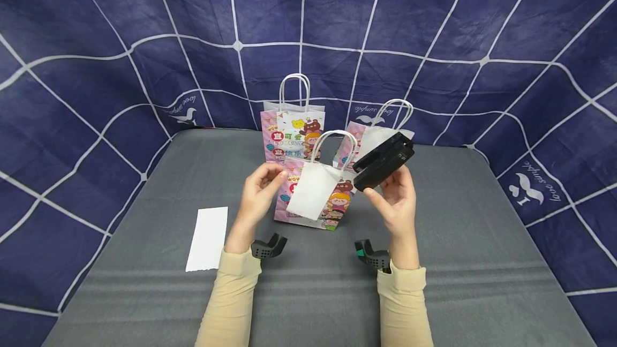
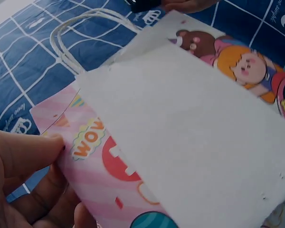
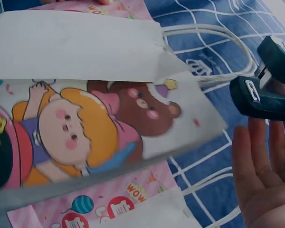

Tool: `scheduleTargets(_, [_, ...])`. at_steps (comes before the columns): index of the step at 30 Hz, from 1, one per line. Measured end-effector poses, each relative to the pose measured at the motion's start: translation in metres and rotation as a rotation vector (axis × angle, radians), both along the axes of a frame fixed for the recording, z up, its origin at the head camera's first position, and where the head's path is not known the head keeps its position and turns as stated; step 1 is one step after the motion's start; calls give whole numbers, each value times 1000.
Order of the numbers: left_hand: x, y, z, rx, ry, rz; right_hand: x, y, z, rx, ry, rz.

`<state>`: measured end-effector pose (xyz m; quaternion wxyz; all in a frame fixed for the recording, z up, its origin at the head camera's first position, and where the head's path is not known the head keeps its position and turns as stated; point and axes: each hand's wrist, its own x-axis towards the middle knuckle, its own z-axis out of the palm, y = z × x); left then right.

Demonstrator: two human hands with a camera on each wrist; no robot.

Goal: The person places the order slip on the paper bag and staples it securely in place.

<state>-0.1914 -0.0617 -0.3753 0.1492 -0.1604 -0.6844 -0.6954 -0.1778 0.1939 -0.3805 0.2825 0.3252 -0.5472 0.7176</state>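
Note:
A pink and white paper gift bag (image 1: 283,205) with cartoon figures and white twisted handles stands in front of me. A blank white slip of paper (image 1: 313,191) hangs over its front from the top edge. My left hand (image 1: 260,191) pinches the bag's left side edge between thumb and fingers, and the printed "WOW" shows beside the thumb (image 2: 47,145). My right hand (image 1: 397,200) holds a black stapler (image 1: 383,162), raised and tilted just right of the bag's top. In the right wrist view the stapler's jaws gape apart, near the handles but off the paper.
Two similar gift bags stand behind, one at back left (image 1: 294,133) and one at back right (image 1: 349,141), the latter with a white slip on its front. Another white slip (image 1: 207,239) lies on the grey table (image 1: 144,293) at left. A blue checked cloth (image 1: 337,9) hangs behind.

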Motion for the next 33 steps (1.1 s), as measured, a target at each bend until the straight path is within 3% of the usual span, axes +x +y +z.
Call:
scheduleTargets(3, [-1,-2,-1,58,-2,29,-1,2,0,-20,-11,35])
scheduleTargets(10, [-11,-11,-17,171,-23,108,-2,11,-5,-22,-95,148])
scheduleTargets(17, [-9,-19,-8,230,6,171,-4,24,-11,35,-180,124])
scheduleTargets(24, [-14,-32,-11,255,43,223,-4,33,-16,70,-286,125])
scheduleTargets(33, [-26,-67,-1,351,55,285,-8,49,-30,167,-453,153])
